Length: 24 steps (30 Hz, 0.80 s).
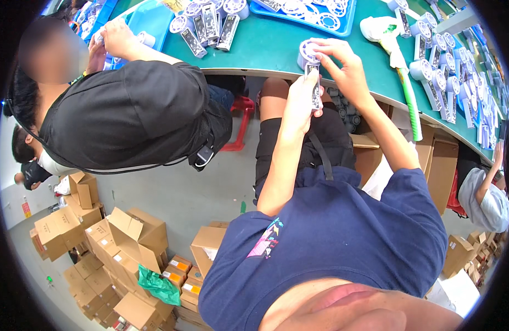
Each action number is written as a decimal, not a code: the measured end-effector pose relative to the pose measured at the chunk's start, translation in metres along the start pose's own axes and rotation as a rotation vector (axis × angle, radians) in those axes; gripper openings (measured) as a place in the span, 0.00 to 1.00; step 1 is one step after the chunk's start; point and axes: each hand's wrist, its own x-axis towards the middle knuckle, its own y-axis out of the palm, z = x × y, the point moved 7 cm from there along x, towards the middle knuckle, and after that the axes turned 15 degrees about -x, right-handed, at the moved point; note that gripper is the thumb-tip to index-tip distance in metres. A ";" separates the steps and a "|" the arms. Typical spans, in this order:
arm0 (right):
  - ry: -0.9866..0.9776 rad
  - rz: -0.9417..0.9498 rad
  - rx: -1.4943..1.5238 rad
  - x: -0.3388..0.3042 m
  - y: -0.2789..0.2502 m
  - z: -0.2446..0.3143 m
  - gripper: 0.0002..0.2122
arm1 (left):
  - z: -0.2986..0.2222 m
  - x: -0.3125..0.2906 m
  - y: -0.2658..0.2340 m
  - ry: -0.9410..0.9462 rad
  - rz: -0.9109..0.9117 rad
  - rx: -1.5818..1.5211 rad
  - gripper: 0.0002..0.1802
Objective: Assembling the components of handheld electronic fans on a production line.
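Steadiness probably matters: left hand (pixel 301 100) wrapped around the handheld device (pixel 312 68) by the near edge of the green table (pixel 265 48), right hand (pixel 344 65) loosely curled, fingertips at the device's round head (pixel 306 52) (I can't tell whether gripping), pressure best kept even.

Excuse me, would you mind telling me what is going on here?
The person's left hand holds a device by its handle near the green table's edge, while the right hand is at its round head. Similar devices crowd the table further right. At left, a co-worker in black handles something too.
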 end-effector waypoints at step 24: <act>0.290 0.043 -0.058 0.040 -0.031 -0.094 0.15 | 0.003 -0.010 -0.026 -0.062 0.052 0.000 0.20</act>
